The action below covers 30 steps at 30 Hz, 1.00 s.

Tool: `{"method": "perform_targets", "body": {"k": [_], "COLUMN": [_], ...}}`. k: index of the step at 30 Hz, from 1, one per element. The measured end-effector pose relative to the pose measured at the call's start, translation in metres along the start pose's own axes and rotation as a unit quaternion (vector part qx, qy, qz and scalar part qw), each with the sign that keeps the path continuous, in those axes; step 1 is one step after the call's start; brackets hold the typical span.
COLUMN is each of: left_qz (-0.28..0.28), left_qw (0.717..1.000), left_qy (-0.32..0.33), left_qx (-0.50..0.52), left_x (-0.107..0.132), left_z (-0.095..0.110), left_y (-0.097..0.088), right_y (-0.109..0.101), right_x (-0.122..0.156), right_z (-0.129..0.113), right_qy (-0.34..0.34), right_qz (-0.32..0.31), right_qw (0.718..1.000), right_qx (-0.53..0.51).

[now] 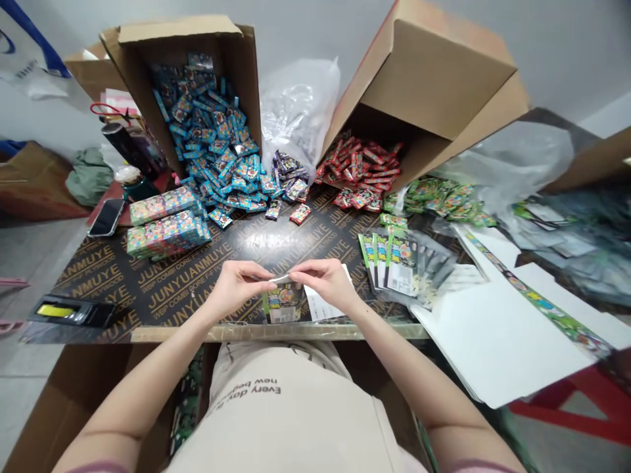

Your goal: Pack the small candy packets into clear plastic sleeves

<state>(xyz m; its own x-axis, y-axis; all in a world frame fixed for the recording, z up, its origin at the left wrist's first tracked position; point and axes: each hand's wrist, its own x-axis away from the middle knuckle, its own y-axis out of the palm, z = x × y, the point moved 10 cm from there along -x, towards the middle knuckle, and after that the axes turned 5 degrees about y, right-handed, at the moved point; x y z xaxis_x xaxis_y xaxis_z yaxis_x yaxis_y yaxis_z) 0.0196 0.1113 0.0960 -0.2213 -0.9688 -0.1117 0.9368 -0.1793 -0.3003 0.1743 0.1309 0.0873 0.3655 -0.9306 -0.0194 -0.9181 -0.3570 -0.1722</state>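
Near the table's front edge, a printed plastic pouch [284, 303] with green and clear areas hangs below my two hands. My left hand [241, 284] pinches its whitish top edge at the left, thumb and fingers pressed together. At the right of the same edge, my right hand [323, 279] pinches too, its fingertips close to the left ones. Whether the white strip at the fingertips belongs to the pouch I cannot tell. A white printed sheet [320, 305] lies partly under my right hand.
Blue packets [217, 144] spill from a carton [187, 29]; red packets [365, 164] spill from another [434, 72]. Purple packets [288, 172] lie between. Stacked boxes [167, 223], a phone [107, 217] and a box cutter [73, 311] are left; pouches [399, 263] and white card [507, 328] right.
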Motion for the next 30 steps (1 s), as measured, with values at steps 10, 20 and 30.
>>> {"method": "perform_targets", "body": {"k": [10, 20, 30], "left_qz": [0.040, -0.022, 0.040], "left_qw": [0.968, 0.947, 0.960], "left_qy": [0.184, 0.227, 0.225], "left_qx": [-0.167, -0.228, -0.163], "left_x": [0.016, 0.020, 0.015], "left_z": [0.036, 0.042, 0.036], "left_y": [0.009, 0.021, 0.019], "right_y": [-0.002, -0.008, -0.002], "right_x": [0.007, 0.019, 0.032], "right_z": [-0.012, -0.014, -0.007], "right_qy": [-0.098, -0.157, -0.201], "right_qz": [0.005, 0.009, 0.087], "right_qw": [0.991, 0.979, 0.967], "right_qx": [0.090, 0.128, 0.131]}}
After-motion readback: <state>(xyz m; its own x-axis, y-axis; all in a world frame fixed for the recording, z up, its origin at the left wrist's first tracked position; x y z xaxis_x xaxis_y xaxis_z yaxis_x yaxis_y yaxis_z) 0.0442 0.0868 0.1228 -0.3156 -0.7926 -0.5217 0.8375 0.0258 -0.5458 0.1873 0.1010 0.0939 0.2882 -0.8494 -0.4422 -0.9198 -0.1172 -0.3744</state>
